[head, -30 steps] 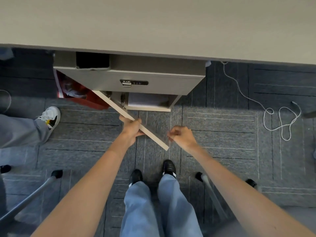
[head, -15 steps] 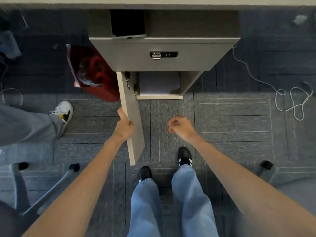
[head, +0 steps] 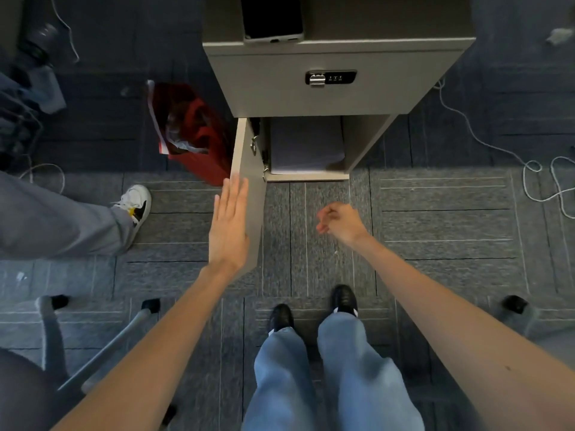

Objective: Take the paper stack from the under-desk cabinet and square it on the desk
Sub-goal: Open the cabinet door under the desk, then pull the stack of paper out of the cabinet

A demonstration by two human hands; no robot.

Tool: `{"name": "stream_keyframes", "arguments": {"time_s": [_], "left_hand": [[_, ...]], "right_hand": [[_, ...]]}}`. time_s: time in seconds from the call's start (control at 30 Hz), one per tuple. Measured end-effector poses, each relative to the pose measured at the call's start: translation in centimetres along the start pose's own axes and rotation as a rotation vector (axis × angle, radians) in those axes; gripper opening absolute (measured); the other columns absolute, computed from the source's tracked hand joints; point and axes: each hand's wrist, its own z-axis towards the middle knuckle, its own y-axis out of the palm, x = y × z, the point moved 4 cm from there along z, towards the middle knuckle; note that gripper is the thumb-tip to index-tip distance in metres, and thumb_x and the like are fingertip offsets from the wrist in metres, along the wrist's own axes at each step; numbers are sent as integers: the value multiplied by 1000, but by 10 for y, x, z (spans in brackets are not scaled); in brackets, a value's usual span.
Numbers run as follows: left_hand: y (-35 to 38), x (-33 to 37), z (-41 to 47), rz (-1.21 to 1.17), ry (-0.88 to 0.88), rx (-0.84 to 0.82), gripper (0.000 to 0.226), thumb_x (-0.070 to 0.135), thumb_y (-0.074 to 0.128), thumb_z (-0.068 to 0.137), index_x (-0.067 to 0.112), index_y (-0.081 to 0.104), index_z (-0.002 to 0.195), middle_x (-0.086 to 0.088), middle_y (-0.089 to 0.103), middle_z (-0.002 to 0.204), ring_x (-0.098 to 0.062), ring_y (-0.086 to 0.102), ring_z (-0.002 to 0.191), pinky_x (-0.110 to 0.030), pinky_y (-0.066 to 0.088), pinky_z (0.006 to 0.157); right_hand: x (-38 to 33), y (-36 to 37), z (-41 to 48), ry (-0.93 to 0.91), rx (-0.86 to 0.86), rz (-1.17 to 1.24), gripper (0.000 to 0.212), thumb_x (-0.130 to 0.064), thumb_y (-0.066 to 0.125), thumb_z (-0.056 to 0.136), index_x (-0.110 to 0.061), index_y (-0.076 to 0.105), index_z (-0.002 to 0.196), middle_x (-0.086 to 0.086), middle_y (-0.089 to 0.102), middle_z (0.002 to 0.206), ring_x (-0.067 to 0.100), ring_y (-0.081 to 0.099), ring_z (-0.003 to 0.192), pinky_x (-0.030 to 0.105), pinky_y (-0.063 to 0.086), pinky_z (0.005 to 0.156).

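The pale, flat paper stack [head: 306, 147] lies in the lower compartment of the beige under-desk cabinet [head: 336, 85], at twelve o'clock from the feet; likely dense yet floppy, sheets prone to sliding, so best gripped under both side edges; the left hand [head: 228, 225] is flat and open against the swung-out beige door [head: 252, 194]; the right hand [head: 340, 223] hovers loosely curled, empty.

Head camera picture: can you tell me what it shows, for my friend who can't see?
Looking down, a person's flat left hand rests against the open cabinet door, while the loosely curled right hand hangs empty in front. Inside the open cabinet lies a paper stack, untouched; a red bag sits on the floor beside it.
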Motion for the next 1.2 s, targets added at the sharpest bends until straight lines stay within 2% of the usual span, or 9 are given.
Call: {"name": "stream_keyframes", "arguments": {"time_s": [0.1, 0.23, 0.4, 0.53, 0.7, 0.9, 1.0, 1.07, 1.2], "left_hand": [[16, 21, 10, 315, 235, -36, 97, -15, 49, 71, 11, 7, 154, -8, -2, 164, -23, -5, 151, -45, 2, 123], [55, 30, 47, 345, 256, -82, 88, -3, 60, 78, 10, 15, 153, -8, 6, 164, -23, 2, 152, -43, -1, 123], [125, 21, 104, 259, 259, -4, 65, -3, 55, 83, 12, 39, 144, -7, 33, 156, -23, 28, 145, -39, 15, 122], [184, 6, 152, 172, 270, 71, 37, 3, 45, 93, 12, 53, 129, -7, 58, 128, -25, 51, 119, -35, 37, 98], [255, -18, 216, 140, 281, 101, 33, 14, 36, 100, 9, 53, 128, -10, 57, 126, -27, 50, 115, -36, 38, 94], [319, -38, 279, 79, 130, 73, 37, 17, 37, 99, 11, 50, 133, -18, 54, 133, -40, 59, 111, -43, 48, 90], [348, -49, 301, 34, 67, 13, 44, 19, 40, 96, 20, 40, 140, -12, 38, 147, -38, 50, 126, -45, 46, 96], [363, -56, 310, 51, 68, -45, 50, 22, 41, 96, 29, 33, 145, -7, 22, 157, -33, 28, 143, -46, 40, 106], [383, -65, 316, 61, -19, -190, 57, 35, 38, 98, 45, 15, 150, -3, -13, 163, -30, -13, 150, -46, 5, 121]], "right_hand": [[5, 2, 15, -17, -8, -16, 28, 4, 43, 95, -14, 58, 80, 13, 68, 87, 23, 66, 83, 39, 55, 89], [19, -1, 60, -62, 2, -33, 40, 12, 37, 89, -18, 57, 72, 6, 65, 73, 24, 66, 81, 46, 56, 88], [44, 0, 133, -152, 96, -60, 37, 12, 40, 86, -18, 56, 71, 3, 59, 66, 24, 60, 74, 47, 56, 78], [59, 2, 201, -235, 195, -140, 26, 0, 40, 89, -11, 64, 84, 7, 62, 76, 21, 58, 73, 33, 48, 66], [77, 3, 299, -320, 251, -153, 23, -5, 44, 88, -13, 64, 83, 8, 63, 79, 24, 59, 77, 39, 51, 74], [93, -12, 385, -379, 375, -431, 28, -2, 47, 85, -1, 63, 109, 20, 61, 117, 36, 60, 103, 34, 49, 85], [100, -25, 412, -421, 495, -549, 33, -4, 51, 85, -1, 56, 117, 22, 48, 128, 38, 53, 114, 36, 45, 93], [106, -27, 426, -389, 502, -635, 42, -14, 52, 89, -4, 48, 130, 21, 40, 140, 37, 43, 128, 37, 39, 103], [121, -24, 443, -231, 403, -680, 61, -34, 44, 97, -8, 24, 148, 15, 14, 159, 32, 12, 148, 39, 15, 120]]}}
